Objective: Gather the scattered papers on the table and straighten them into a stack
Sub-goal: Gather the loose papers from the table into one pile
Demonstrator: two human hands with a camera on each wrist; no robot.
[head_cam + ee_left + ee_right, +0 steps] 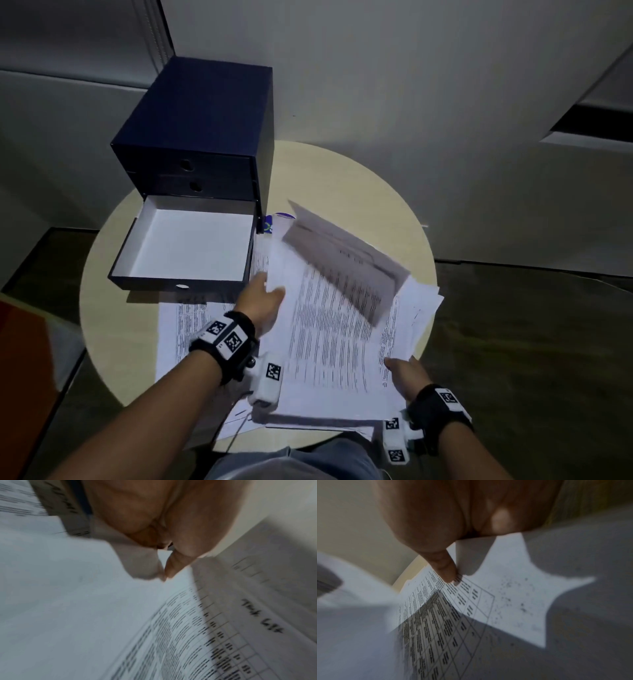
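Note:
A loose bundle of printed papers [329, 342] is lifted off the round table, tilted and fanned out. My left hand [270, 287] pinches its left edge, thumb on top; in the left wrist view the thumb [173, 566] presses on the sheet [68, 601]. My right hand [400, 365] grips the bundle's near right edge; the right wrist view has its thumb [445, 570] on a printed table sheet [513, 595]. A top sheet [346, 267] is blurred and curling over. More loose sheets [181, 329] lie flat on the table at the left and under the bundle.
A dark blue drawer box [205, 130] stands at the back left of the beige round table [342, 178], its bottom drawer [191, 246] pulled out, white inside. A small blue-green item [270, 222] peeks out behind the papers. The floor surrounds the table.

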